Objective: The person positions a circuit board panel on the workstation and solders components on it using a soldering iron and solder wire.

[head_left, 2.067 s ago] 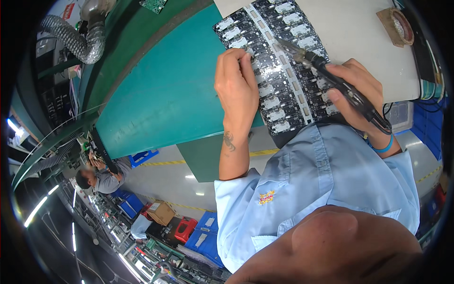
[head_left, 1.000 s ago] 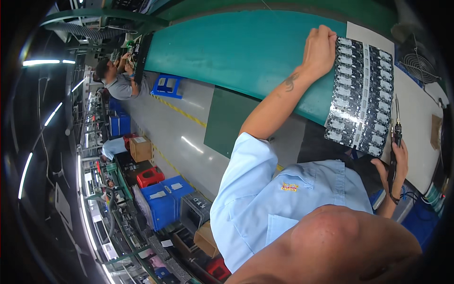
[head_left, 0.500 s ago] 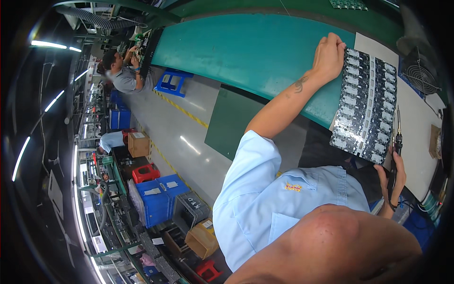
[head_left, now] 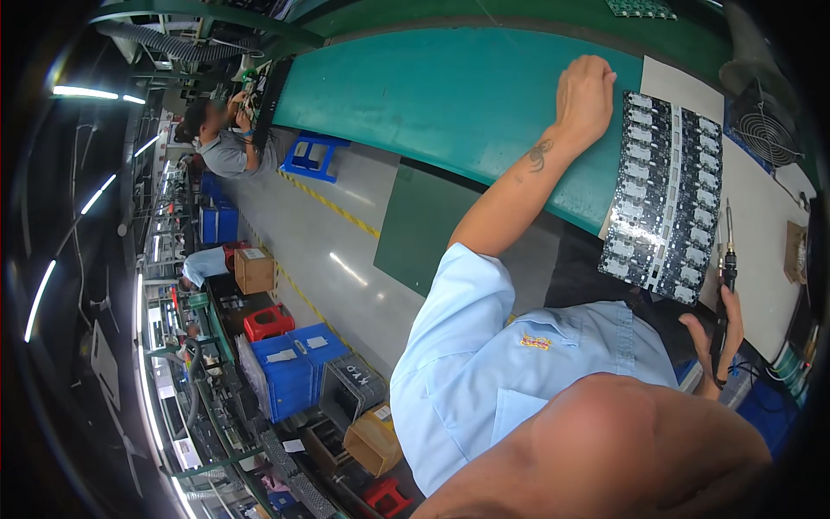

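Observation:
A black circuit board panel (head_left: 661, 195) with rows of silvery parts lies at the bench's right end, partly over a whitish sheet. My left hand (head_left: 585, 99) is just left of the panel's far corner, apart from it, over the green bench top. Its fingers are curled in, partly hidden from above, and nothing shows in them. In my right hand (head_left: 731, 333) rests a soldering iron (head_left: 730, 268), its metal tip pointing away from me. The thumb is spread toward the panel's near edge without touching it, and the black cord runs down past the palm.
The green bench top (head_left: 415, 86) stretches to the left, where a co-worker (head_left: 229, 143) handles parts. A round fan grille (head_left: 767, 138) stands at the far right. On the floor are a blue stool (head_left: 316, 156), blue bins (head_left: 290, 368) and cardboard boxes (head_left: 373, 439).
My left hand has drawn left, off the panel's far corner. My right thumb has come away from the panel's near edge; the soldering iron stays in that hand.

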Demonstrator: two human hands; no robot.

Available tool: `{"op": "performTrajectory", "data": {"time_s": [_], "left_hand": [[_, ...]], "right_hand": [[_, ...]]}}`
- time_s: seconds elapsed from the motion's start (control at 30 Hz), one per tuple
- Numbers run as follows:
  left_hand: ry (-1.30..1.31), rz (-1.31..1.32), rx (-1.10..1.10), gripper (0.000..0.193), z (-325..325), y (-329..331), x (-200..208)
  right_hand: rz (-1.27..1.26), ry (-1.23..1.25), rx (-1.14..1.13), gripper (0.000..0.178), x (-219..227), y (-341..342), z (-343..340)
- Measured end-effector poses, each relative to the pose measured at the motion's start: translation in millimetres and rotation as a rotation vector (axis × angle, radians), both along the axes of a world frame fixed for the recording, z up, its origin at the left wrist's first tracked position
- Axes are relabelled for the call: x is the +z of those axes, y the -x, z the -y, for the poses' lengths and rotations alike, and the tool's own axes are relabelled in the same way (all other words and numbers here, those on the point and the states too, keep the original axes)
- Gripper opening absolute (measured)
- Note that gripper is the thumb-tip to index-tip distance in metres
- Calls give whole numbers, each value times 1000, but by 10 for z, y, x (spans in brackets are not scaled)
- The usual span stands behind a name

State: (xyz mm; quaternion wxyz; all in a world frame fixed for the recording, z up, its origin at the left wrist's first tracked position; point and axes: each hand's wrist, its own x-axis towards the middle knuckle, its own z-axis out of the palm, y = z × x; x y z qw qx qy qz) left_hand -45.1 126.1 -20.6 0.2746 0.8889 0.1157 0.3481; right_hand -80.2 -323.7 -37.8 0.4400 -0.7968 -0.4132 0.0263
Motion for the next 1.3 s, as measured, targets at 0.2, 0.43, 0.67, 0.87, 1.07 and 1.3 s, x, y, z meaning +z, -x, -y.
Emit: {"op": "performTrajectory", "data": {"time_s": [0.2, 0.43, 0.67, 0.87, 1.07, 1.3], "left_hand": [[-304, 14, 147, 8, -252, -3, -134], [-379, -13, 212, 9, -246, 48, -29], [-155, 105, 264, 11, -276, 44, 78], [574, 128, 97, 19, -507, 12, -55], [569, 101, -48, 21, -222, 82, 135], [331, -100, -172, 15, 313, 289, 363]], "right_hand": [[22, -158, -65, 74, 213, -82, -156], [-42, -295, -127, 59, 296, -146, -381], [-185, -421, -281, 44, 473, -154, -553], [-226, -449, -275, 40, 583, -129, -600], [-375, -442, -342, 48, 706, -180, -714], [-286, -389, -248, 50, 734, -333, -810]]}}
